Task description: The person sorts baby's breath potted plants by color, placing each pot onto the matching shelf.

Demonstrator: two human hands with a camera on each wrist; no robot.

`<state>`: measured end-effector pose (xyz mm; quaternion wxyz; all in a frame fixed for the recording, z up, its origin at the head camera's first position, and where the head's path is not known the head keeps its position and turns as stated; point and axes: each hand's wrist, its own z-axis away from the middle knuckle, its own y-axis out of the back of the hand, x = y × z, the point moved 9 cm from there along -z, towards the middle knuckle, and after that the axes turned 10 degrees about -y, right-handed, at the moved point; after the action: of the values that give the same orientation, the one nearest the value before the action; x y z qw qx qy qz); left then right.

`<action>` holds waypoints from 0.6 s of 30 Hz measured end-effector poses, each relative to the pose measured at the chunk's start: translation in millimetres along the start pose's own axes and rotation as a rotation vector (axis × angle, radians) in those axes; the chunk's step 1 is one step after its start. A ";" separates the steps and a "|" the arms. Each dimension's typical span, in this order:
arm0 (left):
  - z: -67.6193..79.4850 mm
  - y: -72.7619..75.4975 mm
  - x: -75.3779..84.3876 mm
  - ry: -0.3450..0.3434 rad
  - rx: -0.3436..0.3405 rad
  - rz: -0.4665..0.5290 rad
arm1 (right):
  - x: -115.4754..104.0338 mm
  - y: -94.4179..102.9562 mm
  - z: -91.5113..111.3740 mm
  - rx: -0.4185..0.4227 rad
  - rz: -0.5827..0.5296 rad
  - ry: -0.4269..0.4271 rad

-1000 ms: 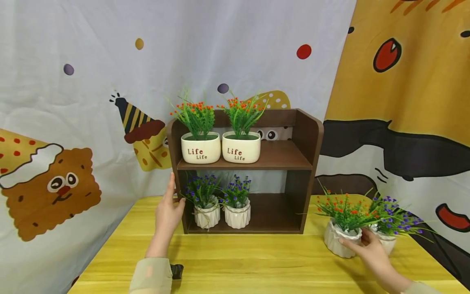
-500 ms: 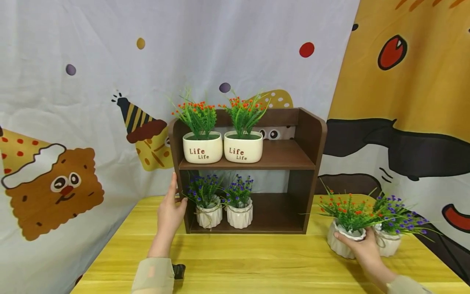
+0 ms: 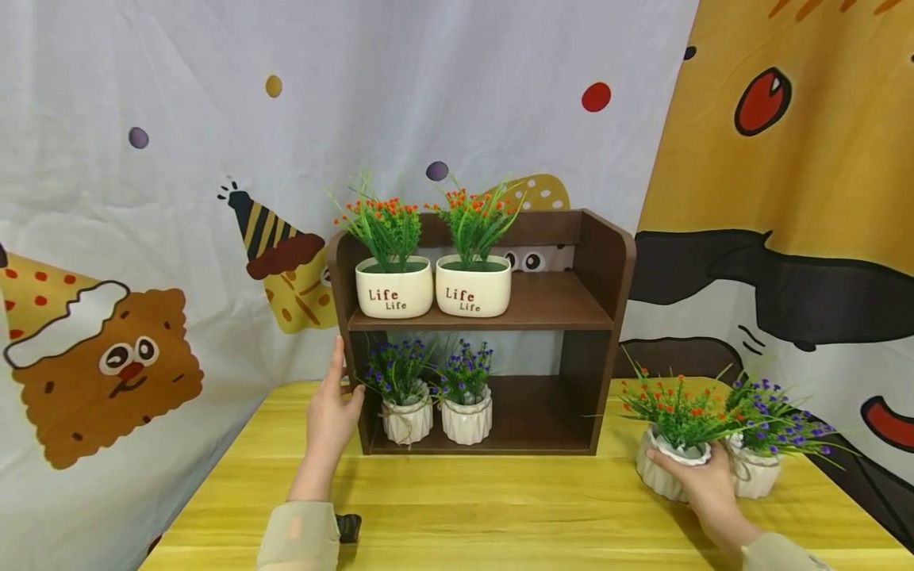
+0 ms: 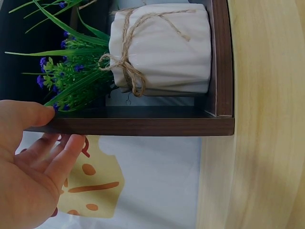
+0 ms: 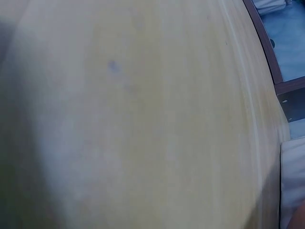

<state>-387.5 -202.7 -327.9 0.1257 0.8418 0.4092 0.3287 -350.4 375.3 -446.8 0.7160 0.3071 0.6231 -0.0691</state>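
In the head view, my left hand (image 3: 332,416) holds the left side panel of a dark brown two-tier shelf (image 3: 603,349). The left wrist view shows the thumb (image 4: 31,114) inside the panel and the other fingers outside it. At the right, my right hand (image 3: 703,484) grips a white ribbed flowerpot (image 3: 653,468) with orange flowers, thumb across its front; fingers behind it are hidden. A sliver of white pot (image 5: 291,176) shows in the right wrist view. Close beside it stands another white pot (image 3: 757,473) with purple flowers.
Two cream "Life" pots (image 3: 394,289) with orange flowers stand on the upper tier, toward the left. Below them are two white pots (image 3: 467,416) with purple flowers. A small black object (image 3: 348,527) lies by my left sleeve on the yellow wooden table (image 3: 500,507).
My right hand's thumb has shifted left across the front of the orange-flowered pot, and the hand sits closer round it. The left hand stays on the shelf. The head view has shifted slightly.
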 end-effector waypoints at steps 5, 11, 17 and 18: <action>0.5 -1.1 0.5 0.004 -0.008 0.000 | -1.6 1.2 2.0 0.016 -0.006 0.007; 1.2 -1.7 -1.1 0.017 -0.011 -0.005 | -9.1 -0.8 4.3 0.011 -0.045 0.048; 0.5 -1.9 -3.0 0.034 -0.023 -0.007 | -22.2 -1.6 8.6 0.007 -0.056 0.082; 0.4 -1.8 -3.0 0.034 -0.023 -0.006 | -24.8 -1.7 9.9 0.003 -0.049 0.081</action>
<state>-389.8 -203.9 -330.4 0.1292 0.8335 0.4099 0.3471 -348.1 361.6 -423.9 0.6878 0.2954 0.6588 -0.0748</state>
